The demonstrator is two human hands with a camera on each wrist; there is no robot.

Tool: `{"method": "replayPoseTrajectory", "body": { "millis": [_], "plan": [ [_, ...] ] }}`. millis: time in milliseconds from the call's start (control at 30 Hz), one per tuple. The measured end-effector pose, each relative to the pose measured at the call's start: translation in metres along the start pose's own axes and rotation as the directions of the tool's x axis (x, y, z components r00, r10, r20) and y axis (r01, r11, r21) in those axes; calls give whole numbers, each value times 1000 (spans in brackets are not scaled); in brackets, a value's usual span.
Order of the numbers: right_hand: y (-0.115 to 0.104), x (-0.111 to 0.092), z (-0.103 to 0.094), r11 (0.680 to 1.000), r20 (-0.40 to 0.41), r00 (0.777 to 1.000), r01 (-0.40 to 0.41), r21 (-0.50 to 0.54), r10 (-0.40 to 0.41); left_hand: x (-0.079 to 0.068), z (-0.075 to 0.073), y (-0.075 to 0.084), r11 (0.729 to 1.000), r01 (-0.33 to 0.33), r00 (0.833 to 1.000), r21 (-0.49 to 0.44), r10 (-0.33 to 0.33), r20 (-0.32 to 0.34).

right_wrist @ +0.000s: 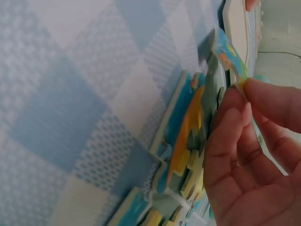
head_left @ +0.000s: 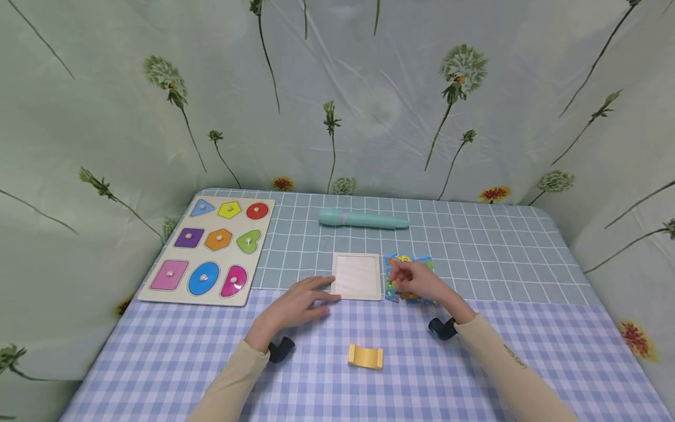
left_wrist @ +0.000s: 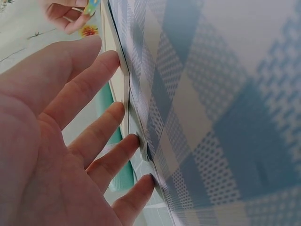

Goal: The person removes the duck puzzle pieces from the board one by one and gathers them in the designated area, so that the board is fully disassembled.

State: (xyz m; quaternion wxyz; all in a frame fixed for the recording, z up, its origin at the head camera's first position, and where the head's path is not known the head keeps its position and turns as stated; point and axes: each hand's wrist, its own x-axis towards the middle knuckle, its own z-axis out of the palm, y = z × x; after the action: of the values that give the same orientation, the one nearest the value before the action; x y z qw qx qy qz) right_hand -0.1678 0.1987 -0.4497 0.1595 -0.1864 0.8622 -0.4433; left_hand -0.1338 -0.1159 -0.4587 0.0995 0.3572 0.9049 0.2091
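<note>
A square wooden puzzle tray (head_left: 357,276) with a pale bare inside lies at mid-table. My left hand (head_left: 298,305) lies at its left side, fingers spread and fairly straight, fingertips touching the tray's edge (left_wrist: 121,70). To the right of the tray, my right hand (head_left: 419,281) pinches a blue and green jigsaw piece (right_wrist: 229,52) between thumb and finger, tilted up off the table. Below that hand lie several loose jigsaw pieces (right_wrist: 184,134) in blue, orange and yellow, partly hidden by the hand in the head view.
A shape board (head_left: 232,288) with knobbed coloured shapes lies at the left. A teal tube-like object (head_left: 369,220) lies behind the tray. Near the front sits a small yellow curved block (head_left: 365,357). Checked cloth (head_left: 401,375) covers the front of the table.
</note>
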Motion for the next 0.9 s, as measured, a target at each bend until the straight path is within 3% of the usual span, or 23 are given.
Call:
{"method": "replayPoseTrajectory", "body": {
  "millis": [200,400,533,700,900],
  "plan": [
    [-1,-3,4,984,-8,999,33,-174,-35,1,0,1,1000,4,1000,-1,-4,4],
    [-1,-6,7,962,-25,996,78,-262,-88,1,1,1,1000,9,1000,1,-9,9],
    [-1,-8,9,954,-37,993,97,-285,-113,1,1,1,1000,14,1000,1,-14,11],
    [-1,-12,6,968,-59,994,80,-238,-97,1,1,0,1000,6,1000,0,-6,2],
    [2,-15,5,956,-10,990,131,-264,-139,0,0,-1,1000,8,1000,1,-8,-3]
  ]
}}
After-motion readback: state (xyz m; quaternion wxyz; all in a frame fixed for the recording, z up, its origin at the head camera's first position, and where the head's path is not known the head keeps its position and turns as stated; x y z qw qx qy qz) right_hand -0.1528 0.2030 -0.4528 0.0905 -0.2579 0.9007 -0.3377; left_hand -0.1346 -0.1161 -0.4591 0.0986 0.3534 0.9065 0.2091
